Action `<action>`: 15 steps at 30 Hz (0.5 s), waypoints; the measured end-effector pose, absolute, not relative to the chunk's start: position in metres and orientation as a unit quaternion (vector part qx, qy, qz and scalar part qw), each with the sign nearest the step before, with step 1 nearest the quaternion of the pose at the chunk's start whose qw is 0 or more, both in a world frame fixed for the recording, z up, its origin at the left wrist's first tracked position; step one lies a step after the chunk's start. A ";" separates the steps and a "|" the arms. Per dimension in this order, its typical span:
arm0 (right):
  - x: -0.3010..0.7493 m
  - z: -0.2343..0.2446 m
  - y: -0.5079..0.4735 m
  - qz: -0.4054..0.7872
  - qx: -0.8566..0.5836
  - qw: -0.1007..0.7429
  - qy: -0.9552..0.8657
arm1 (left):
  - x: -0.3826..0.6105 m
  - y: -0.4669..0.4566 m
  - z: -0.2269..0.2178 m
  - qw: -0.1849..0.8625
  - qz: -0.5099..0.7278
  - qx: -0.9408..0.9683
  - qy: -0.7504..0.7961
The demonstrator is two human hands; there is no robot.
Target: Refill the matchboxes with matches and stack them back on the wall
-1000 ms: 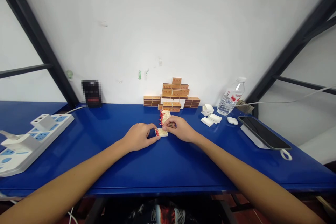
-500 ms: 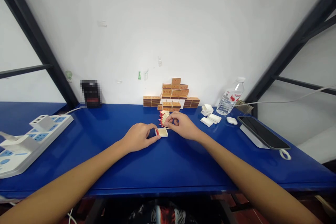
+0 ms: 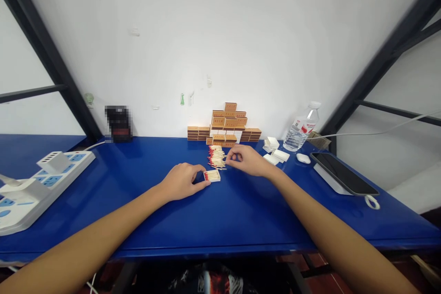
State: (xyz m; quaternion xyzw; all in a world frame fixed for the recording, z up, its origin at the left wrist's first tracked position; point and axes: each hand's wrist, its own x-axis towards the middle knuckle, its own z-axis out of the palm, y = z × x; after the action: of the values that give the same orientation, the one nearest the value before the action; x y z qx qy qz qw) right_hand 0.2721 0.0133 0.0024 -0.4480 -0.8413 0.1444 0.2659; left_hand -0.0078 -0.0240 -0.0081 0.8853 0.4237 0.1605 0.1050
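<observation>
Plainly, the small white matchbox tray (image 3: 212, 175) holds red-tipped matches.

This is looking like a small hand-packing station in a workshop. A blue metal bench (image 3: 241, 211) is standing against a bare white wall (image 3: 220, 32), with black steel braces (image 3: 51, 69) slanting up at 10 and 2 o'clock. Tan matchboxes (image 3: 227, 124) are sitting stacked at 12 o'clock. A heap of loose matches (image 3: 216, 157) and a part-filled matchbox tray (image 3: 212, 175) are lying just in front of them, with empty white trays (image 3: 275, 154) at 1 o'clock. A multi-socket power strip (image 3: 41, 179) is sitting at 9 o'clock.
</observation>
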 end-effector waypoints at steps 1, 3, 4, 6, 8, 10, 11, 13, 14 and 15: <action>0.270 0.000 0.013 0.162 -0.439 0.254 -0.847 | -0.008 -0.024 -0.008 0.104 0.161 0.885 0.424; 0.265 -0.004 0.011 0.179 -0.429 0.239 -0.852 | -0.008 -0.024 -0.008 0.104 0.161 0.885 0.425; 0.262 -0.007 0.010 0.179 -0.427 0.235 -0.855 | -0.008 -0.024 -0.008 0.104 0.160 0.885 0.425; 0.257 -0.012 0.009 0.165 -0.425 0.234 -0.859 | -0.008 -0.024 -0.008 0.105 0.156 0.885 0.427; 0.254 -0.016 0.009 0.146 -0.425 0.232 -0.863 | -0.008 -0.024 -0.008 0.104 0.155 0.885 0.427; 0.252 -0.019 0.010 0.140 -0.425 0.228 -0.865 | -0.008 -0.024 -0.009 0.105 0.156 0.885 0.427; 0.253 -0.020 0.011 0.142 -0.425 0.223 -0.866 | -0.008 -0.024 -0.009 0.105 0.157 0.885 0.426; 0.255 -0.020 0.011 0.150 -0.429 0.206 -0.867 | -0.008 -0.024 -0.008 0.107 0.156 0.885 0.425; 0.257 -0.019 0.011 0.153 -0.432 0.196 -0.867 | -0.008 -0.024 -0.008 0.108 0.155 0.885 0.425; 0.259 -0.017 0.011 0.154 -0.437 0.185 -0.867 | -0.008 -0.024 -0.008 0.109 0.154 0.885 0.425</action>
State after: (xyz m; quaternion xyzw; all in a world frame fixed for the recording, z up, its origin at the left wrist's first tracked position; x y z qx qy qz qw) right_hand 0.2594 0.0106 -0.0165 -0.4368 -0.8668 0.1543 0.1846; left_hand -0.0080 -0.0239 -0.0081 0.8851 0.4253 0.1544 0.1088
